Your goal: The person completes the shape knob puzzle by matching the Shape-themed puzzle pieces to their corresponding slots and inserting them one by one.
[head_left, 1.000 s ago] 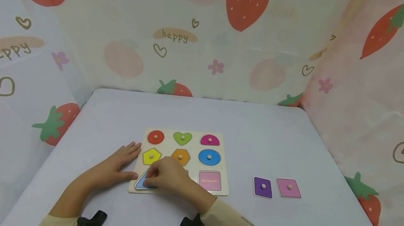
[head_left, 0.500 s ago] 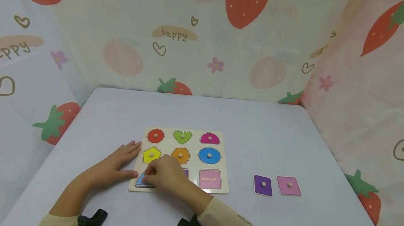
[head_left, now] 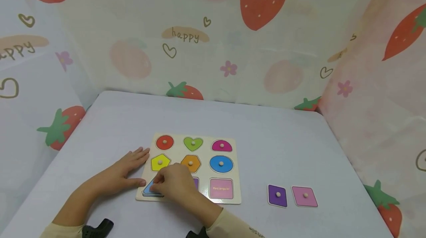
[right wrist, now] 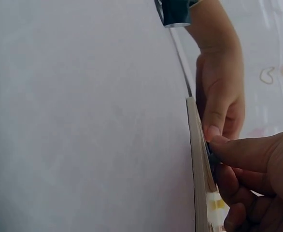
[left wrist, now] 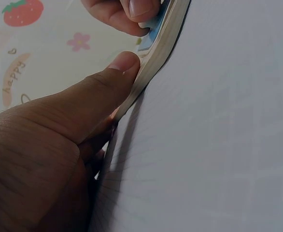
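A wooden shape puzzle board lies on the table. At its lower left is a blue triangle piece, whose knob my right hand pinches between thumb and fingers. Part of the triangle is hidden under that hand; its edge sits slightly off the matching outline. My left hand rests at the board's left edge with fingers extended. In the left wrist view its thumb touches the board's side, close to the blue piece. The right wrist view shows my right fingers at the piece, near the left thumb.
The board also bears a red circle, green heart, magenta semicircle, yellow pentagon, orange hexagon and blue oval. Bare recesses show purple and pink. Right lie a purple piece and pink piece.
My right hand has shifted slightly, uncovering more of the purple recess beside it. The blue triangle has moved a little against its outline. My left hand stays at the board's edge.
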`<state>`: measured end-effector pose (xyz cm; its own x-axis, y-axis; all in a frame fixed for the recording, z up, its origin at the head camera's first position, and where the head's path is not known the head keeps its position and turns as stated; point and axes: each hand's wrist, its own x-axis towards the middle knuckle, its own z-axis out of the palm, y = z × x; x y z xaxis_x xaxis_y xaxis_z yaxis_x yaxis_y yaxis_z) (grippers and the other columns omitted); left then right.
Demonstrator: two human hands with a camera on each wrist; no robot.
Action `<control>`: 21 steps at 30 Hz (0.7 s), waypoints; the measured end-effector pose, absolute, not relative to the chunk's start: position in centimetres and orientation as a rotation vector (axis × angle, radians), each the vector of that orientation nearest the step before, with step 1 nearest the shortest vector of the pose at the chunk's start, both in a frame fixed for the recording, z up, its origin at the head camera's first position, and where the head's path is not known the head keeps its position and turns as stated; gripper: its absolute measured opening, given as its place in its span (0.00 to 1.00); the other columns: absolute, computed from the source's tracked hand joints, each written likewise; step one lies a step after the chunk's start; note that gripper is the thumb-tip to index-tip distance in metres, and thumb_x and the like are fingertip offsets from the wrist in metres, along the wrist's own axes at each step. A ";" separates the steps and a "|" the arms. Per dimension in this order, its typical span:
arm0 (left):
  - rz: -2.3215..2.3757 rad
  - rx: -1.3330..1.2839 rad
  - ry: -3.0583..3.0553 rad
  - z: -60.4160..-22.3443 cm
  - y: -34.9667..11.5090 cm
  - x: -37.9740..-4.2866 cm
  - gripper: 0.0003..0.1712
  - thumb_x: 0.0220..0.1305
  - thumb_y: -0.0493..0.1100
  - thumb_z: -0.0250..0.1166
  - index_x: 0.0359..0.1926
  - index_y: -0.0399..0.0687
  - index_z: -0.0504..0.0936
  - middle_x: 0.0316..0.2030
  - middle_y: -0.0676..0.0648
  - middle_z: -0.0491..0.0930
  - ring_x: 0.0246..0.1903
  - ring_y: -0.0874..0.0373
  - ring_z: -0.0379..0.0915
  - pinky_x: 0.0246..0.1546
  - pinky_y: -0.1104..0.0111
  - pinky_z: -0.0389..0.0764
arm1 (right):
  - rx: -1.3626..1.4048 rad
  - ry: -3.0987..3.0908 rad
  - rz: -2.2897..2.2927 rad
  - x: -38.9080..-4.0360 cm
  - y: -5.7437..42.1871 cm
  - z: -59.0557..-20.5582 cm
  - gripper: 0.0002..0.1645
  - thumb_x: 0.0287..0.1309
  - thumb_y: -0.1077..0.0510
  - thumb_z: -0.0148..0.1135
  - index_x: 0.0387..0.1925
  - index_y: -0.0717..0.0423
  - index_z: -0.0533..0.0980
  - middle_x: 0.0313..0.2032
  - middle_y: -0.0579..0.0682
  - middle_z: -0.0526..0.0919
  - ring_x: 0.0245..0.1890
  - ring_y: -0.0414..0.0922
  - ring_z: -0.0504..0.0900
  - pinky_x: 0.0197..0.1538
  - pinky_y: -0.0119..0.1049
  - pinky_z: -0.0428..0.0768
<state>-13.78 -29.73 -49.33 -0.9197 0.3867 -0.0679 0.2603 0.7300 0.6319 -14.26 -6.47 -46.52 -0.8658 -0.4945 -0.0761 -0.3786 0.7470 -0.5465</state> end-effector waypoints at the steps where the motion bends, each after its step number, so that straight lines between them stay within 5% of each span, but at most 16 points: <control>1: 0.953 0.518 2.738 -49.3 -29.7 -13.8 0.57 0.57 0.70 0.70 0.80 0.50 0.60 0.80 0.46 0.53 0.81 0.41 0.40 0.73 0.84 0.27 | -0.699 2.731 -0.784 -14.2 -6.5 -46.5 0.07 0.52 0.43 0.79 0.26 0.37 0.89 0.15 0.27 0.75 0.29 0.28 0.70 0.33 0.23 0.68; 11: 0.928 0.511 2.737 -49.5 -29.8 -14.1 0.58 0.57 0.71 0.69 0.80 0.53 0.58 0.81 0.47 0.52 0.81 0.43 0.39 0.78 0.75 0.30 | -0.665 2.738 -0.762 -14.3 -6.6 -46.7 0.08 0.51 0.41 0.80 0.26 0.35 0.89 0.16 0.26 0.76 0.29 0.28 0.71 0.36 0.24 0.68; 21: 0.943 0.479 2.727 -49.3 -29.7 -13.8 0.58 0.56 0.69 0.71 0.80 0.52 0.59 0.81 0.47 0.53 0.81 0.42 0.39 0.80 0.48 0.40 | -0.728 2.649 -0.800 -14.8 -5.7 -46.2 0.06 0.52 0.46 0.80 0.33 0.36 0.91 0.18 0.26 0.78 0.32 0.28 0.72 0.36 0.24 0.71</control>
<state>-13.84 -29.72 -49.28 -0.9235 0.3712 -0.0964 0.2324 0.7416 0.6293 -14.83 -5.71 -46.17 -0.8342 -0.5390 -0.1168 -0.3843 0.7201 -0.5777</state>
